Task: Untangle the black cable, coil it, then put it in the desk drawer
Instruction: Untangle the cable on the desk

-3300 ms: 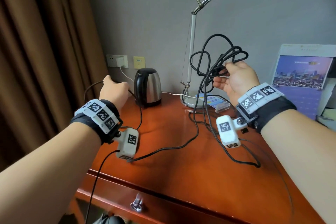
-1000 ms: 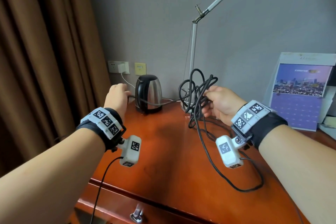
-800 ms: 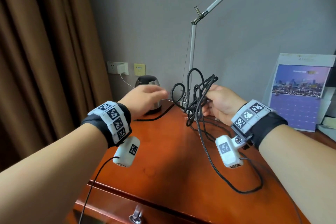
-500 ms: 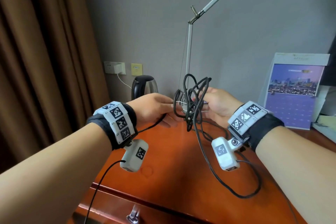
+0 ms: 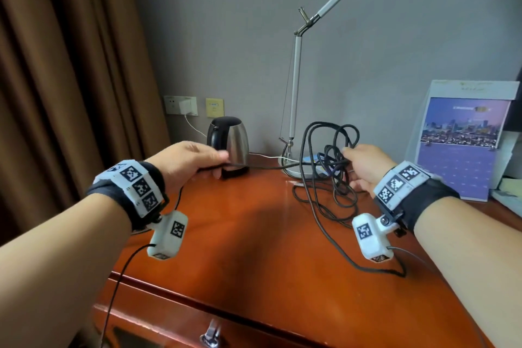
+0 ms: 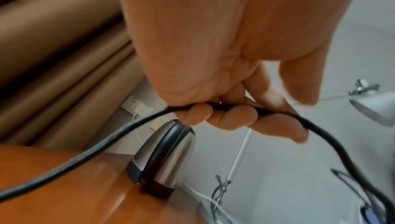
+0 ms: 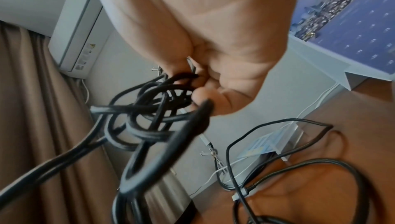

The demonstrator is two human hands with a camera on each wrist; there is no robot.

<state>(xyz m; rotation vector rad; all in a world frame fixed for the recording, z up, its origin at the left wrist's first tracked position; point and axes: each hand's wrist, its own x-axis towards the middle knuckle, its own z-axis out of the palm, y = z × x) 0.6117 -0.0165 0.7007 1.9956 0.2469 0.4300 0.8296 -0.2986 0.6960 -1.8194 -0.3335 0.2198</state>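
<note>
The drawer (image 5: 209,332) is cut off below the frame, while the cable (image 5: 329,155) stretches above the desk (image 5: 254,234) between the curled left hand (image 5: 183,164) and the right hand (image 5: 367,164) clutching its tangle.

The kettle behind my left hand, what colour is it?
Silver body, black lid and handle on the kettle; head view.

On the desk (image 5: 254,240), the kettle (image 5: 230,147) stands far left by the wall, the lamp (image 5: 293,110) to its right, and the calendar (image 5: 463,138) far right. The cable (image 5: 327,167) spans between the left hand (image 5: 186,164), before the kettle, and the right hand (image 5: 367,167), before the lamp. The drawer (image 5: 180,330) sits under the near edge.
</note>
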